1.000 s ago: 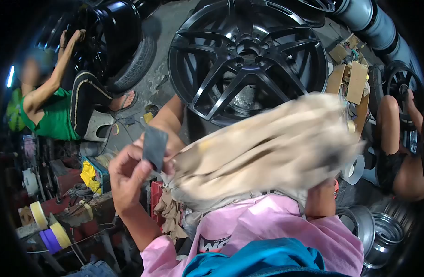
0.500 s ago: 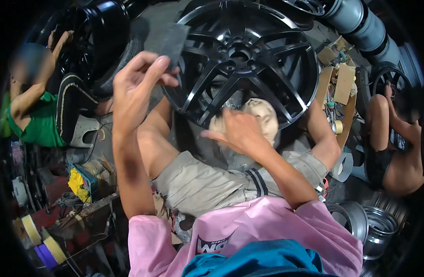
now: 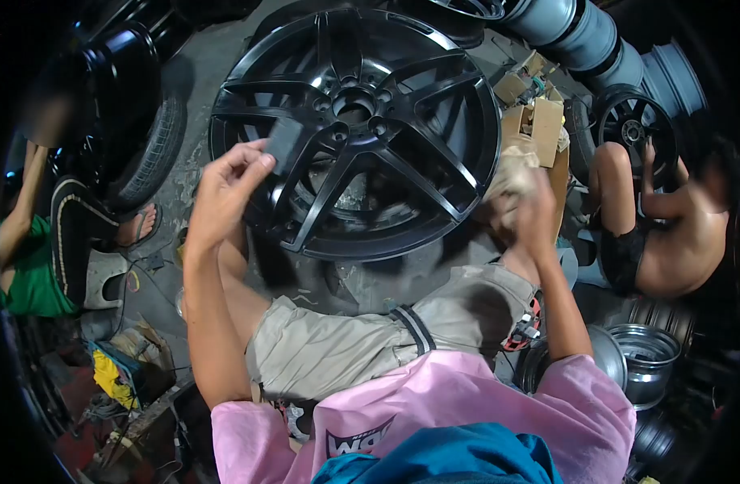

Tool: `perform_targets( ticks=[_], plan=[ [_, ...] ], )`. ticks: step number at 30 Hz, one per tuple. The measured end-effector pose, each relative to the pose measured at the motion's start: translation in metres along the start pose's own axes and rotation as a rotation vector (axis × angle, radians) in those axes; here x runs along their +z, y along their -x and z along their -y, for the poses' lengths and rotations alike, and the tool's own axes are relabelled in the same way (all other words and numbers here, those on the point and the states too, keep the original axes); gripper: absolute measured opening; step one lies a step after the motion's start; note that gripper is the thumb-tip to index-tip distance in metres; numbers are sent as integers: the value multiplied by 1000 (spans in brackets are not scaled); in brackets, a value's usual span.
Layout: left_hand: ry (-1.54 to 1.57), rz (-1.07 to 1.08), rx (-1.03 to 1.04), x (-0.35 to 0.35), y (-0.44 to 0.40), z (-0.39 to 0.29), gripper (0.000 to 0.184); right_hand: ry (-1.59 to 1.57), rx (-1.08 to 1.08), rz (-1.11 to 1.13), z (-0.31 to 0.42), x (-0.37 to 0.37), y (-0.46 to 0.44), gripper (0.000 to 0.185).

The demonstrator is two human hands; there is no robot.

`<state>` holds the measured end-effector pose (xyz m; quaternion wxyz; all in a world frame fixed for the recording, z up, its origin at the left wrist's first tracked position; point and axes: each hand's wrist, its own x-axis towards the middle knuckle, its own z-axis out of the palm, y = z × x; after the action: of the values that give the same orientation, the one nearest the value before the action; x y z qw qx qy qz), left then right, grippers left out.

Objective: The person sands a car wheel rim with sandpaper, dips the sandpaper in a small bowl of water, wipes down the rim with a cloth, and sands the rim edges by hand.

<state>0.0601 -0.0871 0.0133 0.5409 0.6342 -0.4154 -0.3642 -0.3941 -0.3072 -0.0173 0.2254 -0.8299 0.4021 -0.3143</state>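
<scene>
At twelve o'clock the black wheel rim (image 3: 358, 134) is gleaming, smooth and glossy, while toward eleven the grey sheet (image 3: 283, 147) is looking matt. Toward two, beige cloth (image 3: 508, 171) is showing soft, near matt brown cardboard (image 3: 547, 129). At four, a silvery metal rim (image 3: 646, 355) is shining; the floor (image 3: 200, 89) is appearing rough.

Wheel ahead of the lap, a hand at either side, one person to the left and one to the right.
The wheel (image 3: 352, 147) sits directly before the wearer; the left hand (image 3: 231, 185) holds a flat piece (image 3: 283, 145) over its left part, and the right hand (image 3: 536, 214) is by a cloth (image 3: 511, 176) just off its right edge. Cardboard (image 3: 546, 125) lies beyond the cloth. Far left, a person (image 3: 35, 270) is beside a stool (image 3: 105, 282), a tyre (image 3: 148, 157) past it. Far right, another person (image 3: 680, 238) faces a smaller wheel (image 3: 634, 129), with a row of rims (image 3: 575, 36) behind.
</scene>
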Motion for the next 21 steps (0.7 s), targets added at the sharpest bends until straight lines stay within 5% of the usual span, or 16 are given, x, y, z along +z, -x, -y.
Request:
perform_targets(
  ticks=[3,5,7,15,21],
  plan=[
    [-95,56,-66,23,7,8,17,-216,256,-126,12,-1,-26,38],
    [-254,94,-61,38,9,10,21,29,-13,252,60,12,-23,44],
    [-356,79,-46,52,12,6,24,333,-298,219,28,29,-32,48],
    [-309,-16,-74,64,3,23,27,184,-257,140,-50,66,-193,41],
    [-359,-16,-62,68,12,10,26,446,-160,-33,14,64,-85,36]
  ],
)
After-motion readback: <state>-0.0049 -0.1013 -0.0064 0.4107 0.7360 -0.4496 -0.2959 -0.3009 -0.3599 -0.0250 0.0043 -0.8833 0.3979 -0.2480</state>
